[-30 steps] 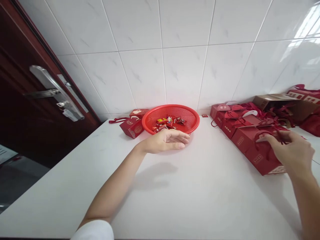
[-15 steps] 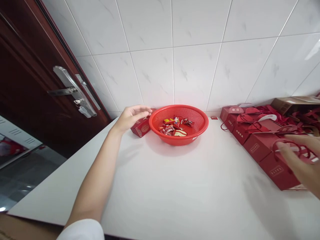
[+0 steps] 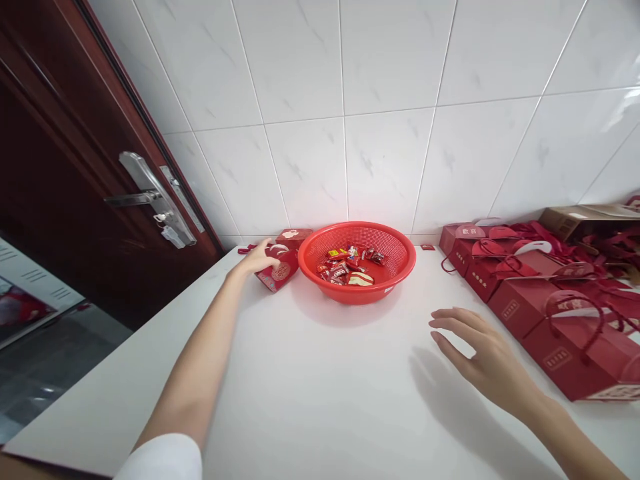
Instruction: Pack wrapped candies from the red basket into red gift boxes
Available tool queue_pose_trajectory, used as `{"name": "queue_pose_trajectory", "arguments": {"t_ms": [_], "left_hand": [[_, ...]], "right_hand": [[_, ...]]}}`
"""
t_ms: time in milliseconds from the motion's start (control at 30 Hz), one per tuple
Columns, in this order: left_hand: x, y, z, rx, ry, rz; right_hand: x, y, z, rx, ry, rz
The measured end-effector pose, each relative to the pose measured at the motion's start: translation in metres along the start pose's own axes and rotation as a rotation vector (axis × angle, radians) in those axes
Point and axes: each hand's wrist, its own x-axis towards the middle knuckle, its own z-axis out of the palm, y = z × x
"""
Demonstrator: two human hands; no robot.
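Observation:
At the back left of the table, my left hand (image 3: 253,260) has its fingers over the top and thumb on the front of a small red gift box (image 3: 277,275), which is tilted. Another red box (image 3: 294,237) stands behind it against the wall. Right beside them is a red plastic colander (image 3: 357,294) with several wrapped candies (image 3: 345,265) inside. My right hand (image 3: 477,353) hovers over the white table (image 3: 340,400), fingers apart and holding nothing, between the colander and the red boxes on the right.
Rows of red gift boxes (image 3: 520,320) with cord handles line the right side. Behind them is a brown carton (image 3: 575,220) with red ribbon things. A tiled wall (image 3: 390,160) closes off the back; a dark door (image 3: 65,133) with a metal handle (image 3: 150,197) stands left.
My left hand has lowered onto the red box, which now leans forward, apart from the one behind. My right hand has moved left, away from the boxes on the right.

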Motion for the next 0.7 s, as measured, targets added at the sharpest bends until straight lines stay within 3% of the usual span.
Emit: {"name": "queue_pose_trajectory", "arguments": {"t_ms": [100, 200, 300, 367, 467, 567, 700], "left_hand": [[-0.02, -0.002, -0.026, -0.078, -0.032, -0.042], [-0.05, 0.004, -0.052, -0.311, -0.137, 0.1], [-0.077, 0.02, -0.062, -0.425, -0.345, 0.293], [-0.091, 0.035, -0.053, -0.391, -0.536, 0.477], [-0.105, 0.059, -0.022, -0.248, -0.776, 0.715], [-0.118, 0.077, 0.014, -0.16, -0.789, 0.791], [-0.127, 0.083, 0.048, -0.086, -0.743, 0.746]], "right_hand": [[-0.004, 0.001, 0.002, 0.058, -0.006, 0.066], [-0.002, -0.004, 0.008, 0.145, -0.045, 0.126], [0.009, -0.016, 0.011, 0.273, -0.121, 0.18], [0.024, -0.027, 0.009, 0.36, -0.145, 0.172], [0.051, -0.043, -0.001, 0.451, -0.09, 0.065], [0.074, -0.054, -0.011, 0.49, -0.052, -0.035], [0.09, -0.059, -0.017, 0.336, -0.113, -0.085]]}}
